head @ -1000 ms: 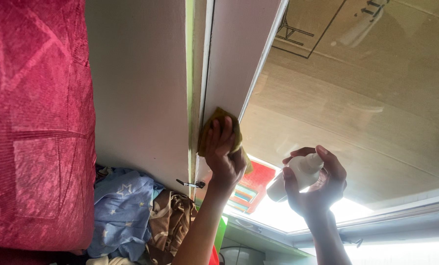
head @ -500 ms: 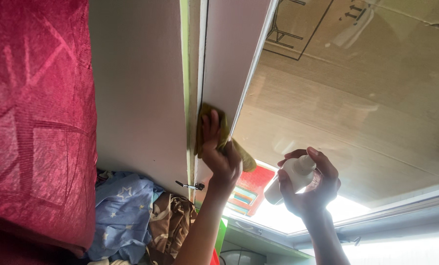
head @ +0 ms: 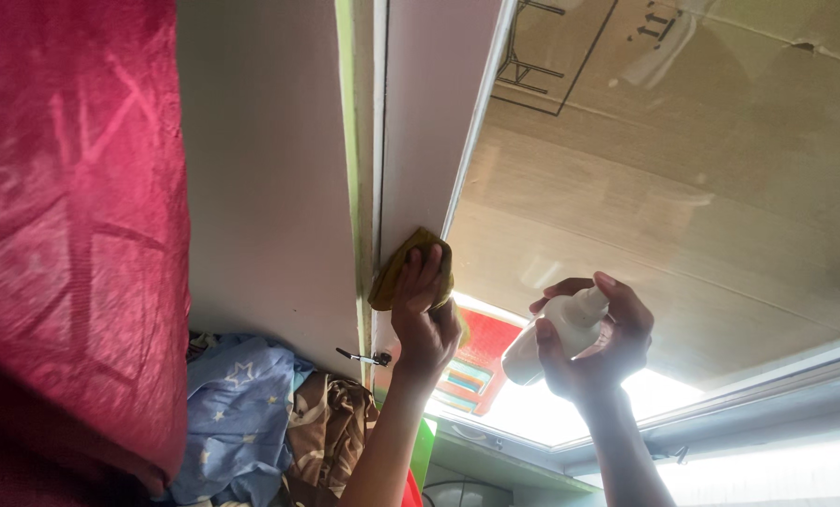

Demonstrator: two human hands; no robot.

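Observation:
My left hand (head: 424, 314) presses a folded yellow-green cloth (head: 403, 266) flat against the pale window frame (head: 429, 113), close to its green-edged seam. My right hand (head: 593, 343) is raised just to the right and grips a small white spray bottle (head: 556, 333), which is tilted with its base pointing down-left. The two hands are apart, about a hand's width between them. Right of the frame, the glass pane (head: 683, 188) is backed by brown cardboard.
A red patterned curtain (head: 72, 235) hangs along the left. Below it hang blue star-print and brown cloths (head: 269, 413). A small metal latch (head: 368, 357) sticks out of the frame under my left hand. Bright daylight comes through the lower strip of the window (head: 532, 404).
My left hand slid the cloth up the frame, then back down towards the latch. My right hand with the bottle stayed almost in place.

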